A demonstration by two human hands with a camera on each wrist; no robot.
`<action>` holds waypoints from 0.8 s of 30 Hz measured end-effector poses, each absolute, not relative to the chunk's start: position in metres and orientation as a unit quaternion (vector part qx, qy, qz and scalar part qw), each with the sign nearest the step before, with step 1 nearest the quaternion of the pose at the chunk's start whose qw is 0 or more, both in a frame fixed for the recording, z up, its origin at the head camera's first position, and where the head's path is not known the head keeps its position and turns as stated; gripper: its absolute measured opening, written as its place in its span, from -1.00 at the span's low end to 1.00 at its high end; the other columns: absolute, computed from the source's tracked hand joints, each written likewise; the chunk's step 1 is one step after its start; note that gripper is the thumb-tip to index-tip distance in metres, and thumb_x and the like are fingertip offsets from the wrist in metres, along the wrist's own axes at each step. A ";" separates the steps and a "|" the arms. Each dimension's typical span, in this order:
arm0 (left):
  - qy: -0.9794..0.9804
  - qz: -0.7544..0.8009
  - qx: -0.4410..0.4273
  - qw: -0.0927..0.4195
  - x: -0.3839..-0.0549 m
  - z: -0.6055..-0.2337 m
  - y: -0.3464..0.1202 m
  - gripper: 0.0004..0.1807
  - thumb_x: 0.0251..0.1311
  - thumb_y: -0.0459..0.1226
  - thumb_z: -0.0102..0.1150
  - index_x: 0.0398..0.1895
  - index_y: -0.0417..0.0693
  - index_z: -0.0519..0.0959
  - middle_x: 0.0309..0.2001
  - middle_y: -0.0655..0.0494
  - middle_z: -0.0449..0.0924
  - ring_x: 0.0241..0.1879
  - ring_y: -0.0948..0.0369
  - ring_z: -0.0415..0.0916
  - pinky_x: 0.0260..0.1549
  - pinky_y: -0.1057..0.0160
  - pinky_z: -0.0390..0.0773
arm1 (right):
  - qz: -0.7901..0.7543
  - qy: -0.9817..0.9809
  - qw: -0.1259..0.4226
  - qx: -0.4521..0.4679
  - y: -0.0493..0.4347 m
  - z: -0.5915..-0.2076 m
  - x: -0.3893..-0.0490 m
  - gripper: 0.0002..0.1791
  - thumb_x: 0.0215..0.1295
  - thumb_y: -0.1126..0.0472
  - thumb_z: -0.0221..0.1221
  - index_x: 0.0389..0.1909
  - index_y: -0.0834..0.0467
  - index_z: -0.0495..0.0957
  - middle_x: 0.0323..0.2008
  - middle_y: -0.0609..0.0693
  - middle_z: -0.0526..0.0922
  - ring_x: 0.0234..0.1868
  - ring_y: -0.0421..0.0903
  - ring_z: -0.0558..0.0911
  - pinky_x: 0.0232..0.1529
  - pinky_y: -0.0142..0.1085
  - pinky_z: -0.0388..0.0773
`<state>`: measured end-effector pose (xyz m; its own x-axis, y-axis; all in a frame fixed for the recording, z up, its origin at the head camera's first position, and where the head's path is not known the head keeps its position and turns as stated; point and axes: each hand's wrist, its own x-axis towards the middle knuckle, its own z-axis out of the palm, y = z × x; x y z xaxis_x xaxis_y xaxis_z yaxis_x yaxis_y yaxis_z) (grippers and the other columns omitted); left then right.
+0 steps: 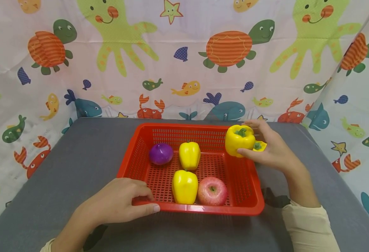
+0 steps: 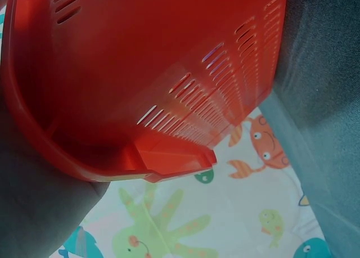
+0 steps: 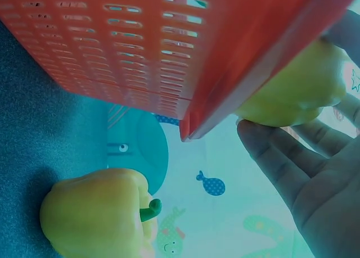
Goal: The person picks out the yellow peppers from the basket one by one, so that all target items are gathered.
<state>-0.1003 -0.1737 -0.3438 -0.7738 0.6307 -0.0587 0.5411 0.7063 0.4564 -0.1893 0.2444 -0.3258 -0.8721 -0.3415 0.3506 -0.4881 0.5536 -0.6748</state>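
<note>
My right hand [image 1: 272, 150] holds a yellow bell pepper [image 1: 237, 140] above the right side of a red plastic basket [image 1: 189, 208]. In the right wrist view, the fingers curve round this pepper beside the basket rim. My left hand [image 1: 118, 198] grips the basket's near left corner, fingers over the rim and thumb along the front. Inside the basket lie a purple onion [image 1: 161, 154], two yellow bell peppers, one farther back [image 1: 189, 156] and one nearer [image 1: 185, 187], and a red apple [image 1: 212, 191].
Another yellow bell pepper [image 3: 98, 216] lies on the grey table [image 1: 86, 150] outside the basket's right wall, partly hidden behind the right hand in the head view. A curtain with sea animals [image 1: 172, 42] stands round the back and sides.
</note>
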 end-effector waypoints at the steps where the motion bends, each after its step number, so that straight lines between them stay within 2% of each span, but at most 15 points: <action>1: 0.918 0.212 0.319 0.105 -0.100 -0.344 -0.174 -0.63 0.21 0.27 0.17 -0.24 0.30 0.72 -0.35 0.57 0.57 -0.47 0.49 0.44 -0.38 0.36 0.55 | 0.406 -0.877 0.094 0.240 0.245 -0.326 -0.190 -0.17 0.04 0.20 0.51 0.34 0.01 0.32 0.17 -0.01 0.49 0.07 0.10 0.60 -0.17 -0.18 0.65; 6: 0.918 0.212 0.318 0.105 -0.100 -0.344 -0.174 -0.64 0.20 0.26 0.18 -0.24 0.30 0.72 -0.34 0.57 0.58 -0.47 0.49 0.44 -0.37 0.36 0.56 | 0.371 -0.878 0.142 0.266 0.251 -0.327 -0.192 -0.24 0.01 0.26 0.50 0.29 0.01 0.45 0.17 -0.07 0.49 0.09 -0.12 0.52 -0.05 -0.42 0.53; 10: 0.918 0.212 0.319 0.103 -0.100 -0.344 -0.174 -0.64 0.21 0.26 0.18 -0.24 0.30 0.72 -0.35 0.57 0.58 -0.47 0.49 0.44 -0.38 0.36 0.56 | 0.350 -0.880 0.171 0.272 0.256 -0.327 -0.193 -0.26 -0.02 0.28 0.52 0.25 0.03 0.51 0.20 -0.08 0.49 0.12 -0.23 0.45 0.00 -0.52 0.44; 24: 0.919 0.207 0.321 0.100 -0.099 -0.342 -0.173 -0.61 0.22 0.29 0.14 -0.25 0.30 0.72 -0.34 0.57 0.57 -0.46 0.48 0.43 -0.37 0.34 0.55 | 0.338 -0.885 0.198 0.253 0.265 -0.325 -0.191 -0.29 -0.07 0.28 0.55 0.18 0.09 0.53 0.18 -0.06 0.49 0.10 -0.23 0.42 -0.03 -0.56 0.42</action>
<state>-0.0992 -0.1733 -0.3424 -0.7744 0.6306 -0.0507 0.5483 0.7090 0.4435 -0.1913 0.2652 -0.3245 -0.7937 -0.3130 0.5216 -0.5810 0.6441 -0.4975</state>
